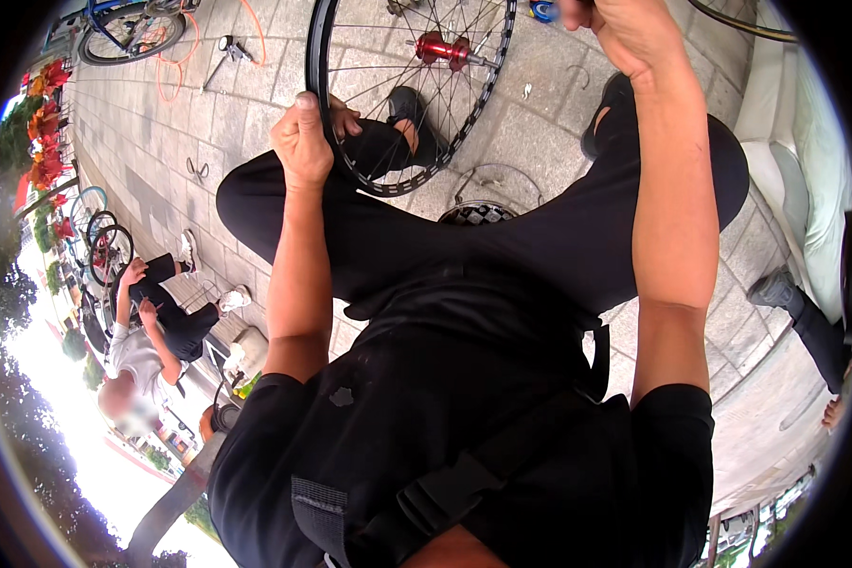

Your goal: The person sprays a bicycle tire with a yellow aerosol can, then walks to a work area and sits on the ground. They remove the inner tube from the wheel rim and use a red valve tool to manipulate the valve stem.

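A bicycle wheel with a black rim, thin spokes and a red hub stands tilted between my knees, its top cut off by the view's edge. My left hand is closed around the near left side of the rim, with the thumb outside and fingertips showing through the spokes. At the upper right, my right hand is raised with its fingers curled, partly past the edge. A small blue object shows beside those fingertips; whether they hold it, I cannot tell.
A round black-and-white checked item lies on the paving between my legs. Ahead left are a blue bicycle, an orange hose and a pump with a gauge. One person sits at left; another person's leg is at right.
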`<state>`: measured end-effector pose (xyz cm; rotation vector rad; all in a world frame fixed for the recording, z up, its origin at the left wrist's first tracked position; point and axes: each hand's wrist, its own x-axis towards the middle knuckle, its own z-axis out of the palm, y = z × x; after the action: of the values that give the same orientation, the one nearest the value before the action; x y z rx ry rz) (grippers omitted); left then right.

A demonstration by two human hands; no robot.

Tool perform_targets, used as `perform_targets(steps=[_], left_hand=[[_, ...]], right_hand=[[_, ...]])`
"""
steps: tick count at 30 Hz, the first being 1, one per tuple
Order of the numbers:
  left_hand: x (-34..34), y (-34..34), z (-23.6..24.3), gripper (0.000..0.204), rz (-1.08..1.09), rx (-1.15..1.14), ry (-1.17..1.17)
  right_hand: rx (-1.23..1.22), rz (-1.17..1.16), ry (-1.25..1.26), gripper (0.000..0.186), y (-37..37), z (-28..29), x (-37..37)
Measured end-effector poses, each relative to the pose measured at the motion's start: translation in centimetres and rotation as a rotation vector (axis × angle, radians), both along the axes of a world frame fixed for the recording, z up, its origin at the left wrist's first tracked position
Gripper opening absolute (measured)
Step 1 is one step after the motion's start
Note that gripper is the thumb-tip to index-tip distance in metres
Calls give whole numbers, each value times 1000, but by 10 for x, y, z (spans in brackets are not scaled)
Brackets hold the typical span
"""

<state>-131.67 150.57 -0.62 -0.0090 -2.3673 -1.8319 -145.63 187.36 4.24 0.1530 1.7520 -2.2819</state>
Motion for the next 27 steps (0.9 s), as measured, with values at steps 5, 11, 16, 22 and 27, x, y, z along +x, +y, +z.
perform_targets(steps=[5,11,16,22,27], left_hand=[[10,4,-2,63,-29,17,-21],[-41,44,46,60,47,7,-207],[-129,86,96,47,59,-278,-520],[-181,107,91,57,-45,-155,-484],[-160,59,73,57,-150,-222,-163]], right_hand=[[46,145,-1,12,-12,-3,3],[529,558,110,28,-45,1,22],[443,865,137,28,-75,-21,43],[156,861,12,32,-116,-35,68],[110,751,-9,35,-131,-36,65]])
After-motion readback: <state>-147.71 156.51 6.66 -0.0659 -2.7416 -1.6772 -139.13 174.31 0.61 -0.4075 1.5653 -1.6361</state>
